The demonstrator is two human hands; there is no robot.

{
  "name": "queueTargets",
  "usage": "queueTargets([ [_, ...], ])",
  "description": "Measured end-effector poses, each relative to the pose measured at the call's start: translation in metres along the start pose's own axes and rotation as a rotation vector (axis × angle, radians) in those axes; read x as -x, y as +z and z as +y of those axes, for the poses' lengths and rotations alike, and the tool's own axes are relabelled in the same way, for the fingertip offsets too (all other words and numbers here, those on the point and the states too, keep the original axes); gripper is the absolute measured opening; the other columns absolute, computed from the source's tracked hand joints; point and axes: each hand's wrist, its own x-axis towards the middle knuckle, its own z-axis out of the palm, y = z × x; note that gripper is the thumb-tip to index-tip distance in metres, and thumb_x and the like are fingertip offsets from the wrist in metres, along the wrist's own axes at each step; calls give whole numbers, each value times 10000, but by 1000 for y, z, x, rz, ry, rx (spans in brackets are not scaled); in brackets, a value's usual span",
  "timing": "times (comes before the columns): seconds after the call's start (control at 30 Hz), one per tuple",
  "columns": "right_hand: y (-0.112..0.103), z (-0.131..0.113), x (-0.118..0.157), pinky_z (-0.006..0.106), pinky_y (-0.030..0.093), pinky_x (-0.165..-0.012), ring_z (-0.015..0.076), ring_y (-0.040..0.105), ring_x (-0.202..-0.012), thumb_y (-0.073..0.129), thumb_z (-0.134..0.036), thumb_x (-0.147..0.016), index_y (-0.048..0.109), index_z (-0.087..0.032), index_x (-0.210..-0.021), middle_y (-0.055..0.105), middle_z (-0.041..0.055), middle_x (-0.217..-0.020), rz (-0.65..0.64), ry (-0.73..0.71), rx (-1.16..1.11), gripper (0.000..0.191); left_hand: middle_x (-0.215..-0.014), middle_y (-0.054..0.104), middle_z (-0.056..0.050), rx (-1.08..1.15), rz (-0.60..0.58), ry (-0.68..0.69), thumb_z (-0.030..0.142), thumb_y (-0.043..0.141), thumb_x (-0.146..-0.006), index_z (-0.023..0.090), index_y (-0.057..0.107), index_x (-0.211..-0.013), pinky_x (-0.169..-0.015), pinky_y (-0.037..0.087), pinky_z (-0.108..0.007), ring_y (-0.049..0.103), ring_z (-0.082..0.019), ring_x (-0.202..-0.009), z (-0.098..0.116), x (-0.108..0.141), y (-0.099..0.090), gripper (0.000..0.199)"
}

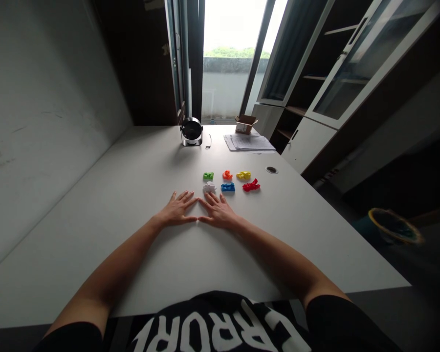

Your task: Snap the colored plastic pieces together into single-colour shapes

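Note:
My left hand (178,209) lies flat on the white table, fingers spread and holding nothing. Beside it my right hand (217,210) is flat too, its thumb and index fingertips meeting or nearly meeting those of the left. Just beyond the right fingertips sits a small white plastic piece (209,187); whether they touch is hard to see. Next to it in the near row are a blue piece (228,187) and a red piece (252,185). Behind them stand a green piece (208,176), an orange piece (227,175) and a yellow piece (244,175). Their exact kind is too small to tell.
Farther back on the table (139,161) are a round black device on a stand (191,132), a thin bent object (209,142), papers (251,142) and an open cardboard box (245,125). A cable hole (272,170) lies near the right edge. A wall borders the left.

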Motion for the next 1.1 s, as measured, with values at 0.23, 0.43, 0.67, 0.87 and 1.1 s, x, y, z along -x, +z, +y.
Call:
queueTargets([
  [0.23,1,0,0,589,9,-1232,354,90,-1559,307,-831,-908,148,-305,-1634,104,107,-1694,34,-5,0,910,-1698,156,-57,0,5,3,801,392,-885,369,233,-1606,-1221,72,-643,139,-354,-1558,3,1,-2,855],
  [0.43,1,3,0,554,77,-1240,337,180,-1543,343,-764,-948,270,-296,-1612,217,100,-1675,85,6,7,815,-1691,191,-57,-5,22,-18,729,368,-942,373,275,-1594,-1217,120,-633,170,-336,-1553,1,-1,1,748],
  [0.67,2,7,0,496,164,-1234,304,285,-1503,397,-671,-982,407,-266,-1553,357,99,-1617,170,0,1,700,-1681,235,-52,-24,39,-28,662,347,-981,355,307,-1585,-1222,158,-603,200,-307,-1548,-2,-3,5,680],
  [0.87,2,7,1,501,183,-1228,296,314,-1486,426,-645,-986,451,-273,-1522,396,99,-1593,202,-1,-13,653,-1672,265,-45,-29,63,-33,644,347,-990,354,340,-1573,-1231,172,-575,220,-291,-1544,-2,-3,4,651],
  [1.1,1,6,0,507,177,-1232,302,292,-1498,427,-636,-984,420,-269,-1544,371,104,-1607,182,4,-6,670,-1678,244,-52,-35,46,-16,677,375,-964,346,306,-1589,-1236,150,-572,206,-302,-1548,-1,-1,0,710],
])
